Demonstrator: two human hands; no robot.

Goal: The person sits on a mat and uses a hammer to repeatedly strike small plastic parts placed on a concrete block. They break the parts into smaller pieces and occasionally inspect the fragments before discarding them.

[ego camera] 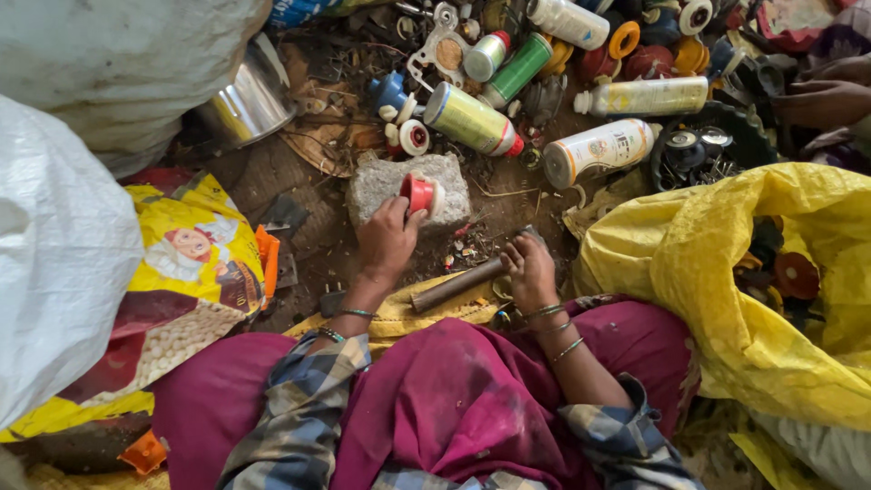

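My left hand (pixel 388 238) holds a small red and white plastic cap (pixel 421 194) against a rough grey stone block (pixel 399 179) on the dirty ground. To its right, my right hand (pixel 531 266) grips the top end of a dark metal rod (pixel 456 286) that lies slanted across my lap edge. Both wrists carry thin bangles. My lap is covered in magenta cloth with plaid sleeves.
Several spray cans (pixel 472 119) and caps lie scattered beyond the stone. A yellow sack (pixel 689 254) of scrap parts sits at the right, a white sack (pixel 63 245) and printed yellow bag (pixel 195 249) at the left, a steel pot (pixel 249 100) behind. Another person's hand (pixel 826 100) shows at far right.
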